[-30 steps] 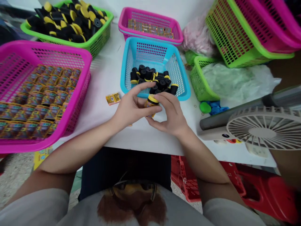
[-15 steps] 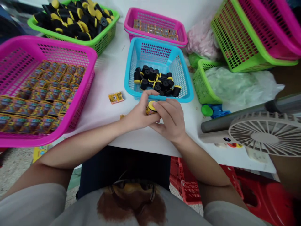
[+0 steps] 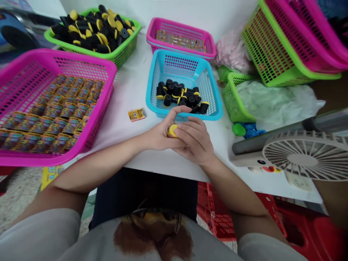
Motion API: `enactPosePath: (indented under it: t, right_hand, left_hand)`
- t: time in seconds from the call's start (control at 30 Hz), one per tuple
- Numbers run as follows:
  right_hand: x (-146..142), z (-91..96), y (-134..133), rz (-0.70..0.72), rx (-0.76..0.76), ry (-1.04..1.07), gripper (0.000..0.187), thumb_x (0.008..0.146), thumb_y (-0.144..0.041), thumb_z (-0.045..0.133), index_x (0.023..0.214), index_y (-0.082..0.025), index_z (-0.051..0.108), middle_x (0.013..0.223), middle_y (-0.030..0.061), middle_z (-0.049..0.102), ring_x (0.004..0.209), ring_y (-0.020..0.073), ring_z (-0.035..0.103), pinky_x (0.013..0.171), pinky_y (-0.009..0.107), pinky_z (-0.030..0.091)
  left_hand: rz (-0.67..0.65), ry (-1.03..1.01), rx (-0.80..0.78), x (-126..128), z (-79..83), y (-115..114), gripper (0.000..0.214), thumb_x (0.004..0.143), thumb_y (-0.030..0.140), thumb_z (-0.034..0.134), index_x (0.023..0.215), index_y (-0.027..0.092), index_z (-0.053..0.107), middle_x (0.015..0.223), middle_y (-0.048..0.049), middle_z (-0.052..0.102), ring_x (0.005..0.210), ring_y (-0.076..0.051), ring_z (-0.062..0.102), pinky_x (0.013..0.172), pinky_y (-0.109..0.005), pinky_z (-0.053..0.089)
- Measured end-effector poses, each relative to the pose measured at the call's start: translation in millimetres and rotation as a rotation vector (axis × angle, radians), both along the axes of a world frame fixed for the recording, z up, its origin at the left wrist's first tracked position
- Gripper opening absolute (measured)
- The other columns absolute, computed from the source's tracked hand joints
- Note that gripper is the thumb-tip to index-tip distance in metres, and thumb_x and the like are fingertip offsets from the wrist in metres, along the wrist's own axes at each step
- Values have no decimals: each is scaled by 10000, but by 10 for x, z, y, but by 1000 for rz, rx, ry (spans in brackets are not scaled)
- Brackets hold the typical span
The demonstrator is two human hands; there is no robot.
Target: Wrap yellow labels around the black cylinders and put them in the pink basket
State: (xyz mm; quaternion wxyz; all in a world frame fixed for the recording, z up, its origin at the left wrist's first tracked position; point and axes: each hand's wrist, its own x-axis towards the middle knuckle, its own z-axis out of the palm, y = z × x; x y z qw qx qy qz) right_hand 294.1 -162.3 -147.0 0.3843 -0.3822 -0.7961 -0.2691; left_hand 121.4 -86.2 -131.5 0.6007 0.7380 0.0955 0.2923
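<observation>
Both hands meet over the white table [image 3: 127, 90] just in front of the blue basket [image 3: 154, 98]. My left hand [image 3: 160, 132] and my right hand [image 3: 194, 139] are closed together round a small roll with a yellow cap [image 3: 172, 131]; only the cap shows between the fingers. The blue basket holds several black rolls with yellow ends [image 3: 181, 96]. One loose orange printed label [image 3: 136, 114] lies on the table left of the hands.
A large pink basket [image 3: 89, 67] of wrapped colourful rolls is at the left. A green basket [image 3: 119, 54] of black and yellow rolls and a pink basket [image 3: 179, 27] of labels stand behind. A fan [image 3: 304, 154], plastic bags and stacked baskets [image 3: 274, 50] fill the right.
The hands have closed tighter round the roll and lowered it toward the table edge. The roll's wrapped side is now hidden; only its yellow cap shows.
</observation>
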Motion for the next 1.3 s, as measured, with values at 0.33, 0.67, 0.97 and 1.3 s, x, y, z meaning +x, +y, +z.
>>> enactPosePath:
  t: [0.33, 0.67, 0.97, 1.3]
  right_hand:
    - [73, 69, -86, 123, -100, -53, 292, 999, -354, 632, 1273, -453, 659, 1158, -50, 789, 1149, 201, 742, 1160, 475, 538]
    - [34, 4, 154, 17, 211, 70, 420, 932, -247, 727, 1315, -362, 599, 1093, -30, 784, 1041, 172, 697, 1151, 462, 489]
    - [251, -27, 215, 0, 99, -55, 304, 856, -475, 822, 1087, -340, 677, 871, -34, 693, 883, 179, 639, 1010, 462, 527]
    - [196, 37, 230, 14, 84, -94, 243, 860, -223, 763, 1067, -343, 719, 889, -41, 807, 866, 212, 719, 990, 468, 392]
  left_hand:
    - [-290, -29, -228, -47, 18, -9, 892, 812, 455, 842, 1455, 356, 232, 732, 102, 609, 663, -151, 718, 641, -277, 629]
    - [151, -134, 173, -28, 134, 52, 690, 759, 334, 854, 1269, 264, 394, 954, 8, 672, 798, -130, 699, 694, -245, 549]
    - [476, 186, 618, -776, 404, -366, 199, 949, 363, 722, 939, 189, 627, 969, -63, 774, 875, -164, 733, 805, -273, 564]
    - [1127, 778, 524, -2292, 867, 359, 232, 825, 379, 775, 907, 199, 653, 873, -21, 717, 775, -164, 626, 756, -303, 490]
